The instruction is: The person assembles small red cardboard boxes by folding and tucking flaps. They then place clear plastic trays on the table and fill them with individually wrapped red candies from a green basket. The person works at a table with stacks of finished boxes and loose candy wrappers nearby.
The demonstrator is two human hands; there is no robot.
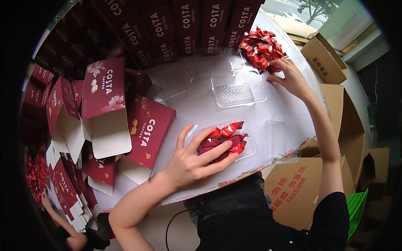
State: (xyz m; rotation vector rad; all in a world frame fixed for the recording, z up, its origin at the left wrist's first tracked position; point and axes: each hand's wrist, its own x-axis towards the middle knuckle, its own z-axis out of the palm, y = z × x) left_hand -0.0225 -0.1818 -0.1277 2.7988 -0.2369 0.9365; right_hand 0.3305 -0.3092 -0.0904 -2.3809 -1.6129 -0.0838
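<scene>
My left hand (190, 165) lies with its fingers spread over red and dark-red wrapped sweets (228, 130). Those sweets sit in a clear plastic tray (252, 151) near the table's front edge. At the far right, my right hand (291, 79) reaches to the near edge of a heap of shiny red wrapped sweets (261, 48). Its thumb and fingers are apart, and nothing shows between them. A clear tray with a textured base (238, 94) lies between the heap and my left hand. Another clear tray (277, 134) is by the right table edge.
Open maroon cartons (104, 90) crowd the table's left side. Stacked maroon boxes (184, 25) stand along the back. Brown cardboard boxes (289, 188) and a green crate (357, 213) are right of the table. Another person's arm (63, 221) reaches in at the lower left.
</scene>
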